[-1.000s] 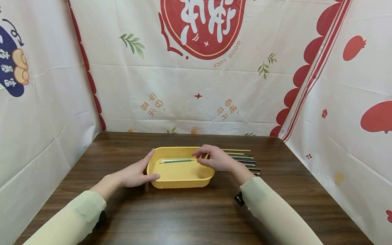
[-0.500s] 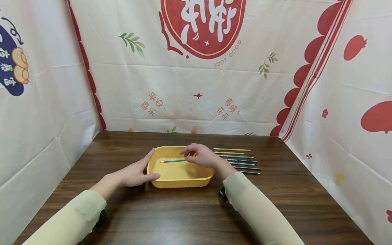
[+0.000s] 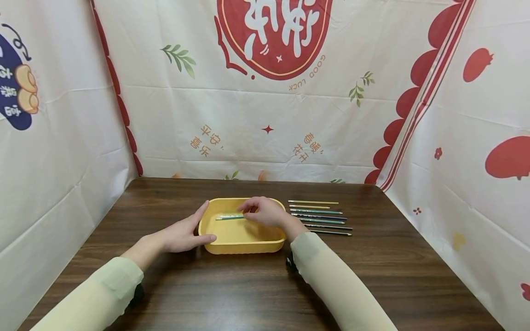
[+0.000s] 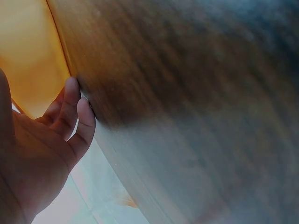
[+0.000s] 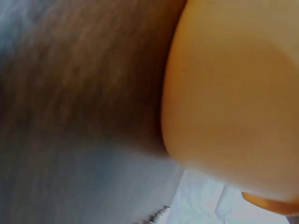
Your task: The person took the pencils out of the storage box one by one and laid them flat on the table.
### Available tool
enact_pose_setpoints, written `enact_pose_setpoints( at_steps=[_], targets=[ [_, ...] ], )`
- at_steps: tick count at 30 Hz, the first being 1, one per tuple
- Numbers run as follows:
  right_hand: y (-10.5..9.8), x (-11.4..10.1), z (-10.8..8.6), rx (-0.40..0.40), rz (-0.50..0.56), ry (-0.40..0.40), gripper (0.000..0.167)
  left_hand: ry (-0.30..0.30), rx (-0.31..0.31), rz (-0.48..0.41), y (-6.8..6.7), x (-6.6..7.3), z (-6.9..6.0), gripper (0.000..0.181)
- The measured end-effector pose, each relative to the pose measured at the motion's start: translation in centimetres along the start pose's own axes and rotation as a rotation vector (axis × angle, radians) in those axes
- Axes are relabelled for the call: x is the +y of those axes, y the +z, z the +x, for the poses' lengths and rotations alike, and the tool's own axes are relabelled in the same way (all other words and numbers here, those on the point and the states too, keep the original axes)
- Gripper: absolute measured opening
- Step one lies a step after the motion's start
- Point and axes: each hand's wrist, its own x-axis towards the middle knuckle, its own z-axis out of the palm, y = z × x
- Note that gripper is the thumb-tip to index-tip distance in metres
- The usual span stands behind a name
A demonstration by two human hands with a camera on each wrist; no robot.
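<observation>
In the head view, a shallow yellow plastic tray [image 3: 244,248] stands on the table with a green pencil [image 3: 227,218] lying in it. My left hand [image 3: 182,234] holds the tray's left end, thumb at the near corner and fingers along the side. The left wrist view has that hand's fingertips [image 4: 85,109] by the tray wall [image 4: 35,60]. Over the tray my right hand [image 3: 265,212] reaches in with bent fingers at the pencil, covering its right part. Whether they pinch it is hidden. The right wrist view shows the tray's outer wall [image 5: 224,107], without the fingers.
Right of the tray, several pencils lie side by side, yellow ones [image 3: 313,202] at the back and dark ones [image 3: 331,233] nearer me. The dark wooden table [image 3: 232,294] is enclosed by white printed cloth [image 3: 248,110] at the back and sides.
My right hand has moved left over the tray, along the pencil, and now covers more of it. More of the pencils at right show. The left hand and tray stay put.
</observation>
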Motion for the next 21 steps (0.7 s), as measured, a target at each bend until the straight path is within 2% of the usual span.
enact_pose_setpoints(
  at_steps=[5,8,13,21],
  targets=[
    [0.54,0.22,0.33,-0.006,0.001,0.019,0.023,-0.002,-0.006,-0.005,-0.06,0.00,-0.06,0.116],
    [0.69,0.21,0.39,-0.024,0.001,-0.001,0.025,-0.001,-0.003,-0.002,-0.13,0.00,-0.05,0.116],
    [0.86,0.11,0.36,-0.079,0.008,-0.012,0.033,0.004,-0.005,0.000,-0.13,-0.02,0.00,0.115],
    [1.09,0.40,0.33,-0.150,-0.006,0.019,0.042,0.012,-0.004,-0.009,0.04,-0.10,-0.04,0.115]
  ],
)
